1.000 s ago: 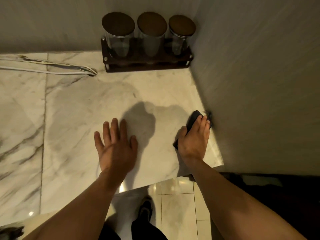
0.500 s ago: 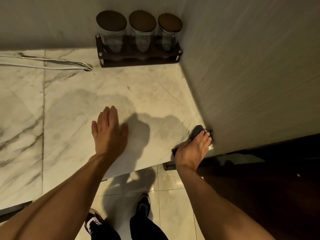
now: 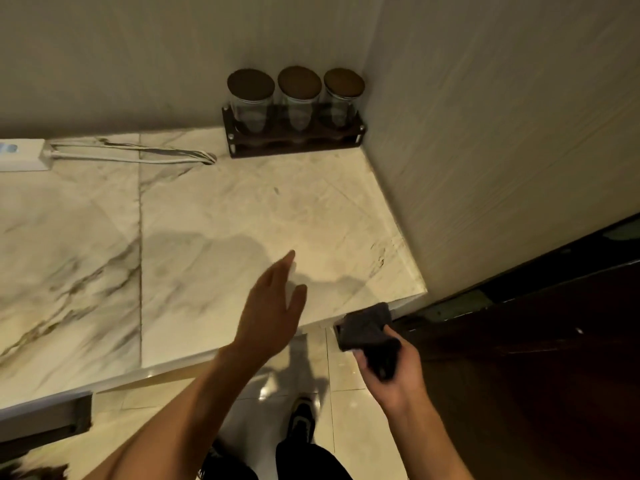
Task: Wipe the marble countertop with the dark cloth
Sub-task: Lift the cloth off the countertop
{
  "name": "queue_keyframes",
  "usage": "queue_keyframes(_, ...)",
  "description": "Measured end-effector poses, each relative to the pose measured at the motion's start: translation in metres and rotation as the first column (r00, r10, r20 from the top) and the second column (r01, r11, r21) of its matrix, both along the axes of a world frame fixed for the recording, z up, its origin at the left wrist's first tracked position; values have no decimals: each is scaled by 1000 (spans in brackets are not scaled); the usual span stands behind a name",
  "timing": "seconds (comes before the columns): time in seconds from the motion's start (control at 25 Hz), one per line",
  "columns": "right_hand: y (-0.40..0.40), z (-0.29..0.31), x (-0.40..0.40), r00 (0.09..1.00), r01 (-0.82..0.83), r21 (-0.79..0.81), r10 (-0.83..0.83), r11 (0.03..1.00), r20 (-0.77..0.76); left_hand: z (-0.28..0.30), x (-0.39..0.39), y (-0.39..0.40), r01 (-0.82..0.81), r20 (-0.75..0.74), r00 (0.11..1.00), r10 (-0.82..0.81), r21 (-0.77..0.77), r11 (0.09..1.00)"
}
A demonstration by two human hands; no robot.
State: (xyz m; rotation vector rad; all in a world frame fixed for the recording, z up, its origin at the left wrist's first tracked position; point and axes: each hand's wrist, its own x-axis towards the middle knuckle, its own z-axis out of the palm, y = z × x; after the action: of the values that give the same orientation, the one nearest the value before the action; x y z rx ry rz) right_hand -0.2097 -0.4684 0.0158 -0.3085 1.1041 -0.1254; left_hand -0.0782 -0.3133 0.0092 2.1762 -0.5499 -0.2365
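Note:
The marble countertop is pale with dark veins and fills the left and middle of the view, ending at a front edge. My right hand is off the counter, just below and in front of its right front corner, shut on the folded dark cloth. The cloth sticks up from my fingers beside the counter edge. My left hand hovers over the front part of the counter, fingers together and pointing away, holding nothing.
A dark wooden rack with three lidded glass jars stands in the back right corner. A white power strip and cables lie at the back left. A wall panel bounds the right side. Tiled floor lies below.
My right hand has pulled the cloth off the counter's right front corner and now holds it in the air. My left hand has lifted from the marble and turned on edge.

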Motion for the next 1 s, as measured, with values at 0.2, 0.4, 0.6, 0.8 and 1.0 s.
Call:
queue_keyframes(0.2, 32, 34, -25, 943, -173, 306, 68, 936, 325, 31, -7, 5, 80, -588, 805, -79, -24, 996)
queue_keyframes(0.4, 85, 63, -2, 856, -396, 296, 233, 869, 461, 77, 8, 66, 40, -804, 557, -208, -223, 974)
queue_keyframes(0.6, 129, 67, 29, 837, -486, 348, 314, 801, 448, 84, 21, 137, -152, -794, 605, -57, -185, 971)
queue_keyframes(0.8, 174, 55, 59, 786, -570, 49, 527, 820, 324, 58, 17, 212, -546, -803, 551, 228, -140, 826)
queue_keyframes(1.0, 210, 29, 108, 554, -819, -221, 830, 529, -67, 35, -7, 266, -665, -812, 512, 280, -169, 727)
